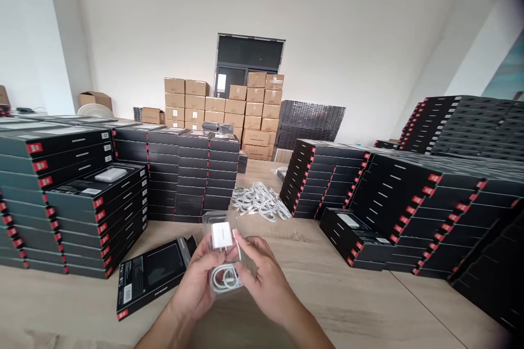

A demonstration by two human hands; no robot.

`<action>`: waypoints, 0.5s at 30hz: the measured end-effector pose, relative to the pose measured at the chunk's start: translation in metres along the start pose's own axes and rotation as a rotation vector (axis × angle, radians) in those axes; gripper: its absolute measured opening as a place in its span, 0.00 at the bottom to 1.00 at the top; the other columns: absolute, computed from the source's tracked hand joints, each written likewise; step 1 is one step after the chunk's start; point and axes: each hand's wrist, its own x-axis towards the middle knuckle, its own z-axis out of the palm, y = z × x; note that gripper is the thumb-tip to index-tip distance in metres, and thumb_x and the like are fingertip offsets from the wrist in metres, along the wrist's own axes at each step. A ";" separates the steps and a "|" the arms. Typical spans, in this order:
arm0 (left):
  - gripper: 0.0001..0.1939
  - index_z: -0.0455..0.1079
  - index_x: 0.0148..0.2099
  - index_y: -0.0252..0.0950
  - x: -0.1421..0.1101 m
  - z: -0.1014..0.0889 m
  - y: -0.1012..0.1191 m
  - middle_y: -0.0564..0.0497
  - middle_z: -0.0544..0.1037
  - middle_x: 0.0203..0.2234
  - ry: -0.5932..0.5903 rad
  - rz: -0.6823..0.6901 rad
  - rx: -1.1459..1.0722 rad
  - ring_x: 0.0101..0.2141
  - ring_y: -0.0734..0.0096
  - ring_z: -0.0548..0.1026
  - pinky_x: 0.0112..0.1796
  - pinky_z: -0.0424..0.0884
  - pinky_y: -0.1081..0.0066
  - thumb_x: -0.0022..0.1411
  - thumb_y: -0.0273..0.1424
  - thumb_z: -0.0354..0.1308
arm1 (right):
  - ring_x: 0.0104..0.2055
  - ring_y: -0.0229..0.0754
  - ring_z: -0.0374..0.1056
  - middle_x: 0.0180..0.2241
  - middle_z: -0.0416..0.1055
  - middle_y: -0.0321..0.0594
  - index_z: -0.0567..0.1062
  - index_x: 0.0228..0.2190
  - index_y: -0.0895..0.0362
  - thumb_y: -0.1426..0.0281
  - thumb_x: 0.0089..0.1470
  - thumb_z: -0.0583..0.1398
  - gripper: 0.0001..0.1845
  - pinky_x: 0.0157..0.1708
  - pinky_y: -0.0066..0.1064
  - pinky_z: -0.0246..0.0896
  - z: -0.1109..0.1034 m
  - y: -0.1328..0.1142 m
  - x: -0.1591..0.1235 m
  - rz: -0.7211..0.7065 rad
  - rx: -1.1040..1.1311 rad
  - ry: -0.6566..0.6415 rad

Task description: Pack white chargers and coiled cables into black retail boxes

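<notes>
My left hand (198,278) grips a clear plastic tray (207,222) from its left side, with the thumb lying over the front. In the tray's upper part sits a white charger plug (221,234). A coiled white cable (224,279) lies in the lower part. My right hand (262,272) is closed around the tray's right side, its index fingertip at a straight stretch of the cable beside the charger and its thumb by the coil. Its other fingers are partly hidden. Left of my hands, a black box (153,272) lies on the table with its end flap raised.
A pile of white cables (262,200) lies ahead on the wooden table (303,294). Stacked black boxes (123,202) stand at left, and more black boxes (409,202) at right. Brown cartons (256,109) and a stack of dark trays (309,122) are at the back.
</notes>
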 end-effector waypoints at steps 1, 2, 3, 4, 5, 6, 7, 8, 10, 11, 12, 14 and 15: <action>0.22 0.70 0.47 0.36 0.000 -0.001 0.001 0.46 0.81 0.38 0.004 0.001 -0.001 0.38 0.64 0.79 0.39 0.72 0.68 0.47 0.21 0.64 | 0.51 0.45 0.64 0.46 0.68 0.41 0.58 0.62 0.46 0.74 0.55 0.56 0.34 0.54 0.38 0.59 0.000 0.003 0.000 -0.021 0.095 -0.025; 0.22 0.70 0.46 0.36 0.000 -0.001 0.002 0.46 0.81 0.38 0.005 0.000 -0.005 0.38 0.65 0.79 0.38 0.73 0.68 0.47 0.21 0.64 | 0.53 0.45 0.63 0.48 0.68 0.40 0.56 0.62 0.45 0.74 0.55 0.56 0.35 0.55 0.38 0.58 0.000 0.006 0.000 -0.038 0.173 -0.049; 0.22 0.70 0.46 0.37 -0.001 -0.001 0.003 0.46 0.81 0.38 0.001 -0.005 -0.016 0.38 0.64 0.79 0.38 0.73 0.68 0.46 0.20 0.64 | 0.54 0.44 0.63 0.49 0.67 0.40 0.55 0.63 0.45 0.74 0.56 0.56 0.35 0.56 0.38 0.57 0.000 0.009 0.000 -0.050 0.232 -0.069; 0.23 0.70 0.46 0.37 -0.002 -0.001 0.003 0.47 0.81 0.37 -0.007 -0.009 -0.032 0.37 0.64 0.79 0.37 0.73 0.68 0.45 0.19 0.64 | 0.54 0.44 0.63 0.50 0.67 0.39 0.54 0.63 0.45 0.74 0.56 0.56 0.35 0.56 0.38 0.56 -0.001 0.010 0.000 -0.058 0.274 -0.088; 0.24 0.70 0.46 0.38 -0.003 -0.001 0.003 0.47 0.81 0.37 -0.015 -0.013 -0.049 0.37 0.64 0.79 0.37 0.73 0.68 0.44 0.19 0.63 | 0.55 0.44 0.63 0.51 0.67 0.39 0.54 0.63 0.45 0.74 0.57 0.56 0.35 0.57 0.38 0.56 -0.001 0.012 0.000 -0.062 0.302 -0.101; 0.25 0.70 0.46 0.38 -0.003 -0.001 0.004 0.48 0.81 0.36 -0.023 -0.016 -0.063 0.37 0.64 0.80 0.37 0.73 0.68 0.43 0.18 0.63 | 0.55 0.44 0.63 0.52 0.67 0.40 0.54 0.63 0.45 0.73 0.58 0.56 0.34 0.57 0.38 0.56 -0.001 0.012 0.000 -0.065 0.318 -0.109; 0.25 0.71 0.45 0.38 -0.004 -0.001 0.004 0.48 0.81 0.36 -0.028 -0.020 -0.071 0.37 0.64 0.80 0.37 0.73 0.67 0.43 0.18 0.63 | 0.55 0.45 0.63 0.53 0.67 0.40 0.54 0.63 0.45 0.72 0.59 0.55 0.33 0.57 0.38 0.55 0.000 0.013 0.000 -0.065 0.325 -0.110; 0.24 0.71 0.45 0.38 -0.005 -0.002 0.004 0.48 0.81 0.36 -0.031 -0.023 -0.076 0.37 0.64 0.80 0.38 0.73 0.67 0.43 0.18 0.63 | 0.55 0.45 0.63 0.53 0.67 0.40 0.55 0.63 0.45 0.71 0.60 0.54 0.31 0.57 0.38 0.56 0.000 0.013 0.000 -0.061 0.323 -0.104; 0.22 0.71 0.44 0.38 -0.004 -0.002 0.004 0.48 0.81 0.35 -0.034 -0.019 -0.074 0.38 0.64 0.79 0.40 0.73 0.67 0.43 0.19 0.63 | 0.54 0.44 0.65 0.52 0.69 0.40 0.57 0.62 0.46 0.70 0.62 0.51 0.27 0.55 0.38 0.58 0.003 0.013 -0.001 -0.052 0.301 -0.076; 0.22 0.71 0.44 0.37 -0.004 -0.002 0.004 0.48 0.81 0.35 -0.037 -0.012 -0.071 0.39 0.64 0.79 0.41 0.72 0.67 0.44 0.19 0.63 | 0.53 0.44 0.66 0.50 0.70 0.40 0.58 0.62 0.46 0.69 0.63 0.49 0.26 0.54 0.37 0.59 0.005 0.014 -0.001 -0.051 0.285 -0.054; 0.22 0.71 0.44 0.37 -0.004 -0.002 0.003 0.48 0.81 0.35 -0.039 -0.004 -0.068 0.39 0.64 0.79 0.42 0.72 0.67 0.44 0.19 0.63 | 0.51 0.43 0.67 0.49 0.71 0.40 0.58 0.61 0.46 0.69 0.64 0.48 0.25 0.53 0.37 0.61 0.007 0.014 -0.001 -0.054 0.265 -0.029; 0.22 0.72 0.44 0.37 -0.003 0.000 0.002 0.48 0.82 0.36 -0.038 0.012 -0.062 0.40 0.64 0.79 0.43 0.72 0.67 0.44 0.19 0.63 | 0.49 0.43 0.68 0.47 0.72 0.40 0.59 0.61 0.45 0.69 0.64 0.48 0.25 0.50 0.36 0.63 0.012 0.016 0.000 -0.069 0.216 0.027; 0.21 0.72 0.44 0.37 -0.003 0.001 0.001 0.48 0.82 0.36 -0.035 0.019 -0.060 0.40 0.64 0.79 0.43 0.72 0.68 0.45 0.20 0.64 | 0.48 0.43 0.68 0.47 0.72 0.40 0.59 0.61 0.45 0.70 0.64 0.48 0.25 0.50 0.36 0.63 0.015 0.018 0.000 -0.076 0.186 0.056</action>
